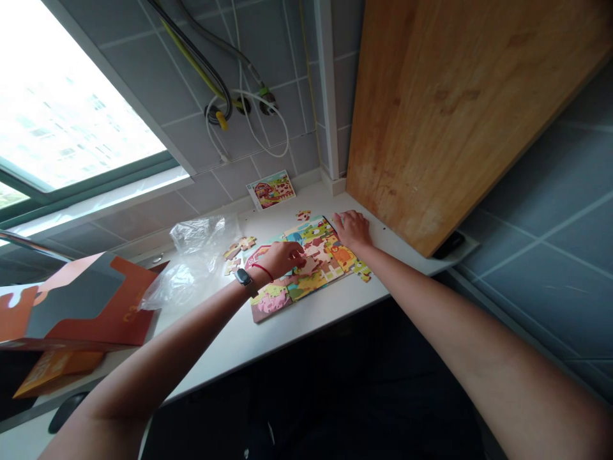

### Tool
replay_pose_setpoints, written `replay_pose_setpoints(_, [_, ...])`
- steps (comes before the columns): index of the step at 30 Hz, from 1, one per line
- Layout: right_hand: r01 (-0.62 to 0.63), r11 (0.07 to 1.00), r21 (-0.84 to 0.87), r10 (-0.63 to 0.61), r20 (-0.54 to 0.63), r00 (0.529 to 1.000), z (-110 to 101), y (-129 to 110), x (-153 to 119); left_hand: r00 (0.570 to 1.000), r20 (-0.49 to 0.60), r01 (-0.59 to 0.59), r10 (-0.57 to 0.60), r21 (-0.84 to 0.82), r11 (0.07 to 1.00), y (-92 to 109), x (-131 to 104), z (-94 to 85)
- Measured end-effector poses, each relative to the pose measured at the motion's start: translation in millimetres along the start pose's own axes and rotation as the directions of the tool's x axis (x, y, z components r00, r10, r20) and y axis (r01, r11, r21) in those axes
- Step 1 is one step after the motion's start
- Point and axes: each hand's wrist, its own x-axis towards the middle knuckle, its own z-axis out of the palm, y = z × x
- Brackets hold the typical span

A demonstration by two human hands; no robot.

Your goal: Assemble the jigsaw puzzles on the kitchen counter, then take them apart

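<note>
A colorful jigsaw puzzle (313, 287) with farm animals lies on the white counter, largely assembled in its board. Over its middle is my left hand (282, 258), wearing a dark watch and a red string, its fingers pinched on a pinkish puzzle piece (309, 265) that partly shows beneath them. My right hand (353, 229) rests at the board's right edge, fingers loosely bent and apart, with nothing visible in them. Loose puzzle pieces (234, 265) lie left of the board. More pieces lie beyond its far edge and by its right corner.
A picture card (271, 190) leans against the tiled wall. Crumpled clear plastic bags (191, 268) and an open orange box (110, 306) are on the left. A large wooden board (445, 115) leans at the right. Hoses and cables (225, 96) hang above.
</note>
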Motion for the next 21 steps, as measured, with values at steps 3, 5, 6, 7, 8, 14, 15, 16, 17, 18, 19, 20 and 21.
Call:
replay_pose_setpoints(3, [0.004,0.999,0.039,-0.003,-0.030,1.000,2,2,0,0.986,-0.117,-0.082,0.120,0.287,0.954,-1,-5,-3.3])
replay_pose_setpoints(5, [0.026,0.996,0.091,-0.021,-0.060,0.998,4,6,1,0.974,-0.194,-0.052,0.120,0.326,0.944,-8,-8,-8.0])
replay_pose_setpoints(6, [0.046,0.991,0.127,-0.035,-0.083,0.996,4,9,2,0.969,-0.217,-0.041,0.115,0.320,0.947,-13,-11,-10.1])
replay_pose_setpoints(7, [0.072,0.983,0.166,-0.054,-0.113,0.992,5,12,3,0.968,-0.222,-0.047,0.120,0.305,0.951,-19,-14,-11.6])
replay_pose_setpoints(8, [0.110,0.972,0.206,-0.080,-0.148,0.986,5,14,3,0.968,-0.210,-0.077,0.141,0.286,0.955,-25,-18,-11.9])
replay_pose_setpoints(14, [0.493,0.761,0.421,-0.503,-0.095,0.859,-13,16,-8,0.891,-0.148,-0.394,0.429,0.216,0.893,-44,-40,10.9])
replay_pose_setpoints(15, [0.536,0.705,0.465,-0.602,-0.006,0.798,-17,13,-11,0.880,-0.176,-0.406,0.441,0.204,0.891,-44,-41,15.6])
replay_pose_setpoints(16, [0.565,0.657,0.499,-0.681,0.073,0.728,-22,11,-14,0.870,-0.203,-0.415,0.450,0.191,0.889,-43,-40,19.6])
replay_pose_setpoints(17, [0.587,0.623,0.517,-0.736,0.134,0.663,-26,8,-16,0.863,-0.225,-0.421,0.453,0.176,0.890,-43,-38,22.9])
replay_pose_setpoints(18, [0.600,0.606,0.522,-0.767,0.184,0.615,-28,5,-18,0.857,-0.240,-0.427,0.455,0.159,0.890,-42,-36,25.6])
replay_pose_setpoints(19, [0.606,0.600,0.523,-0.783,0.228,0.578,-30,2,-19,0.855,-0.249,-0.432,0.454,0.139,0.891,-43,-33,27.8])
replay_pose_setpoints(20, [0.611,0.597,0.521,-0.793,0.262,0.550,-31,-1,-19,0.857,-0.254,-0.434,0.449,0.114,0.894,-43,-31,29.8])
replay_pose_setpoints(21, [0.614,0.596,0.518,-0.797,0.290,0.530,-32,-4,-18,0.860,-0.257,-0.434,0.441,0.088,0.897,-44,-29,31.7])
